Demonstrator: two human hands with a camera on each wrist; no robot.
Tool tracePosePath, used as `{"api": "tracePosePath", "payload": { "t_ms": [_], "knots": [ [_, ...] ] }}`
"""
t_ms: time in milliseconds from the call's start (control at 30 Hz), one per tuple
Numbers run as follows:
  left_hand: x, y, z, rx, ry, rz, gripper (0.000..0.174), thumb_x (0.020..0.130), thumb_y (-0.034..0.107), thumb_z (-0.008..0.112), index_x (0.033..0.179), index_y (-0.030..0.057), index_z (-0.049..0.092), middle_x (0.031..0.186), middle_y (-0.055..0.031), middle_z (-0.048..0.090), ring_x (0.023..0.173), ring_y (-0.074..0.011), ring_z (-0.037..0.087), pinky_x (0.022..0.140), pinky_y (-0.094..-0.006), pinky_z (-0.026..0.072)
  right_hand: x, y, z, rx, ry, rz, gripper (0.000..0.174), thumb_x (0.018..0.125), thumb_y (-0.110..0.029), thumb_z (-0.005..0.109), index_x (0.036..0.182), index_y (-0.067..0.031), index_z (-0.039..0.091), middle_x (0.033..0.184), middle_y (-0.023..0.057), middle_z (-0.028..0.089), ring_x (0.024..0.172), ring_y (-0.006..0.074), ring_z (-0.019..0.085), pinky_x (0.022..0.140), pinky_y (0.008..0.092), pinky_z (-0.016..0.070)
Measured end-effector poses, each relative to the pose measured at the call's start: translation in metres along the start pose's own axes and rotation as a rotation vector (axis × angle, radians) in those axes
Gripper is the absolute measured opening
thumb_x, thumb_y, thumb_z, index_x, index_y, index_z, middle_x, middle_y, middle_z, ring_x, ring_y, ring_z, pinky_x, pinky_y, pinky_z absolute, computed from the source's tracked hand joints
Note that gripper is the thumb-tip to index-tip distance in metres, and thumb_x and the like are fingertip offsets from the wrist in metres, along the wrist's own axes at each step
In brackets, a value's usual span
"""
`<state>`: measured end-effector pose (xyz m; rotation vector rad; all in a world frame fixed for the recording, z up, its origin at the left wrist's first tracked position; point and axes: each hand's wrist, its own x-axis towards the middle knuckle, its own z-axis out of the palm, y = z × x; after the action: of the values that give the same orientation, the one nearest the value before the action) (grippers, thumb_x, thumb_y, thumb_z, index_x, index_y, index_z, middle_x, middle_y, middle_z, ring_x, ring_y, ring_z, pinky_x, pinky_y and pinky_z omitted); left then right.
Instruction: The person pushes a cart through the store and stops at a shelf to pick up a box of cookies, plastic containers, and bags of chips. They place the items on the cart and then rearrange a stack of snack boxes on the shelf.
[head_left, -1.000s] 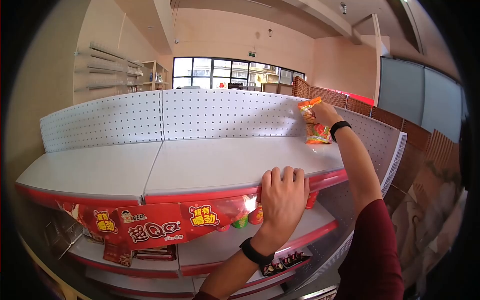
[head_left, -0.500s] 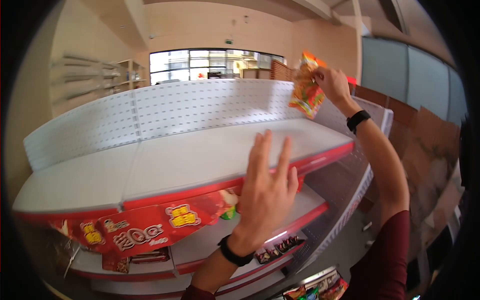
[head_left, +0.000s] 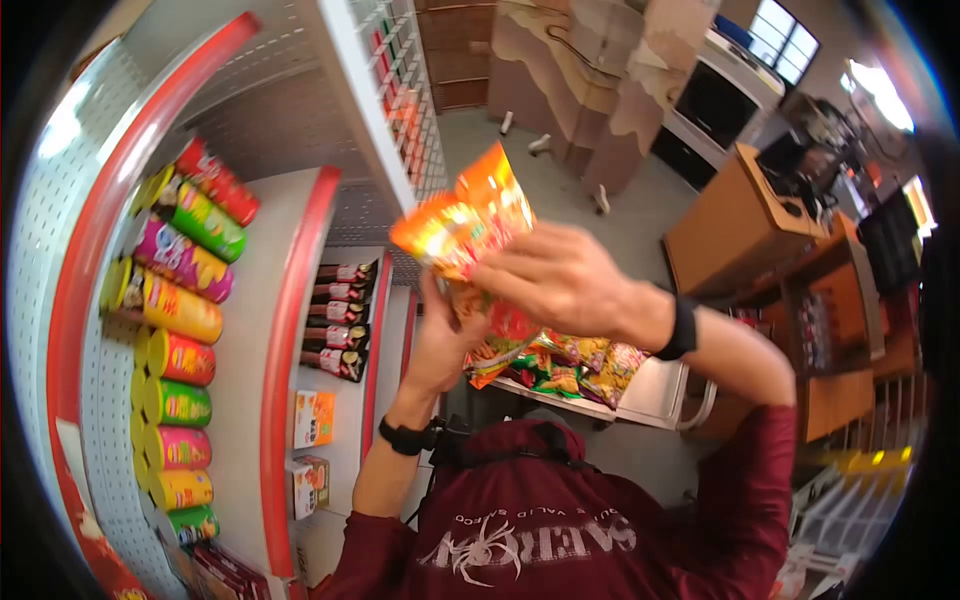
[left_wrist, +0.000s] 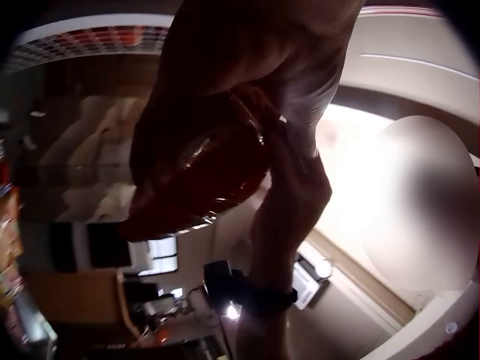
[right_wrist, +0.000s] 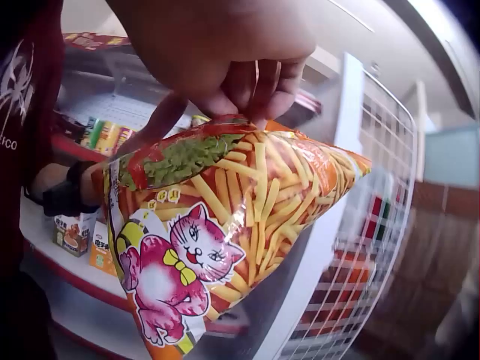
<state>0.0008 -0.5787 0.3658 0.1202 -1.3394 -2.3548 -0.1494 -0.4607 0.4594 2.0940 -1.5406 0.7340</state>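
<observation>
An orange snack bag [head_left: 468,225] printed with fries is held up in front of the chest in the head view. My left hand [head_left: 442,338] grips it from below, thumb upright along its side. Across its face lies my right hand [head_left: 565,280], gripping it with the fingers. The right wrist view shows the bag's printed front [right_wrist: 251,214], with a pink cat and a lettuce picture, and the right fingertips [right_wrist: 259,105] pinching its upper edge. Dim in the left wrist view, the bag [left_wrist: 202,184] sits against the left palm, partly hidden by the fingers.
Left in the head view, a shelf rack holds several coloured chip canisters [head_left: 180,362], dark packets [head_left: 337,320] and small boxes [head_left: 313,418]. A metal cart [head_left: 650,400] loaded with snack bags [head_left: 570,370] stands beyond the hands. A white mesh panel [head_left: 405,100] ends the rack.
The head view has turned right and down from the upper shelf. The right hand has brought the bag off that shelf to the chest, and the left hand has left the shelf edge and gripped it.
</observation>
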Motion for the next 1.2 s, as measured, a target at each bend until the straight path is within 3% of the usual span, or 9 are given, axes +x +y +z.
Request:
{"api": "tracePosePath", "payload": {
  "t_ms": [333,400,500,667,767,833,967,1100,1200],
  "knots": [
    [-0.004,-0.175,-0.029,0.084,-0.16,-0.733,0.085,0.084,0.004,0.077,0.151,0.0057,0.026,0.141,-0.013,0.05,0.128,-0.0214,0.053,0.107,-0.0367,0.0459,-0.28,-0.082,0.088,0.166,0.146,1.158,0.049,0.093,-0.022,0.068,0.133,0.0002,0.051,0.131,0.0197,0.059,0.12,0.0313,0.058,0.101,0.0397,0.0461],
    [0.009,-0.183,-0.009,0.11,-0.221,-0.817,0.081,0.086,0.007,0.077,0.15,0.0024,0.028,0.141,-0.0139,0.051,0.128,-0.0206,0.053,0.106,-0.0349,0.0461,-0.31,-0.096,0.101,0.862,0.217,1.661,0.063,0.095,-0.023,0.068,0.144,0.0005,0.038,0.14,0.0171,0.052,0.127,0.025,0.053,0.107,0.037,0.0407],
    [0.015,-0.231,0.003,0.281,-0.403,-0.775,0.086,0.087,0.014,0.078,0.153,0.0014,0.025,0.144,-0.0139,0.049,0.128,-0.021,0.053,0.106,-0.0344,0.045,-0.349,-0.095,0.126,1.379,0.477,1.594,0.07,0.094,-0.023,0.07,0.149,-0.0013,0.033,0.142,0.0125,0.051,0.131,0.0199,0.049,0.107,0.036,0.0416],
    [0.018,-0.27,0.006,1.127,-0.523,-0.448,0.084,0.089,0.038,0.072,0.151,0.0011,0.03,0.141,-0.0253,0.049,0.126,-0.0349,0.054,0.104,-0.0394,0.0443,-0.388,-0.083,0.109,1.14,0.513,1.861,0.045,0.09,-0.019,0.074,0.128,-0.0016,0.057,0.118,0.0071,0.067,0.103,0.0157,0.064,0.089,0.0315,0.0527],
    [0.018,-0.271,-0.002,1.296,-0.484,-0.288,0.076,0.089,0.031,0.071,0.151,0.0064,0.033,0.139,-0.0265,0.048,0.129,-0.0382,0.049,0.107,-0.042,0.0413,-0.419,-0.072,0.11,0.884,0.585,2.149,0.038,0.088,-0.02,0.075,0.119,-0.0023,0.061,0.105,0.0061,0.071,0.089,0.0129,0.068,0.077,0.0282,0.0547],
    [0.02,-0.275,-0.012,1.297,-0.485,-0.224,0.071,0.088,0.026,0.07,0.149,0.0103,0.038,0.138,-0.0253,0.047,0.128,-0.0409,0.047,0.108,-0.045,0.04,-0.45,-0.069,0.137,0.843,0.759,1.976,0.043,0.087,-0.018,0.076,0.123,-0.0017,0.057,0.111,0.0074,0.069,0.096,0.0151,0.067,0.082,0.0292,0.0542],
    [0.023,-0.275,-0.021,1.478,-0.486,-0.044,0.07,0.085,0.022,0.072,0.148,0.0133,0.042,0.145,-0.021,0.042,0.135,-0.043,0.039,0.11,-0.0494,0.0372,-0.479,-0.065,0.167,0.783,0.695,1.959,0.064,0.085,-0.02,0.079,0.134,0.0008,0.044,0.123,0.011,0.065,0.108,0.0205,0.064,0.093,0.0334,0.0512],
    [0.02,-0.277,-0.024,1.623,-0.554,-0.134,0.074,0.085,0.022,0.071,0.151,0.0193,0.039,0.155,-0.0182,0.032,0.144,-0.041,0.028,0.112,-0.0538,0.0322,-0.463,-0.063,0.155,0.421,0.215,2.271,0.088,0.075,-0.027,0.087,0.139,0.0044,0.035,0.131,0.0248,0.057,0.119,0.0315,0.059,0.102,0.0385,0.0462],
    [0.017,-0.28,-0.028,1.626,-0.586,-0.151,0.075,0.085,0.022,0.071,0.152,0.0201,0.038,0.158,-0.017,0.028,0.145,-0.0408,0.026,0.113,-0.0553,0.0308,-0.463,-0.077,0.159,-0.062,0.195,1.922,0.104,0.072,-0.033,0.087,0.146,0.0052,0.025,0.148,0.0328,0.035,0.132,0.0454,0.043,0.107,0.0456,0.0399]
  ]
}}
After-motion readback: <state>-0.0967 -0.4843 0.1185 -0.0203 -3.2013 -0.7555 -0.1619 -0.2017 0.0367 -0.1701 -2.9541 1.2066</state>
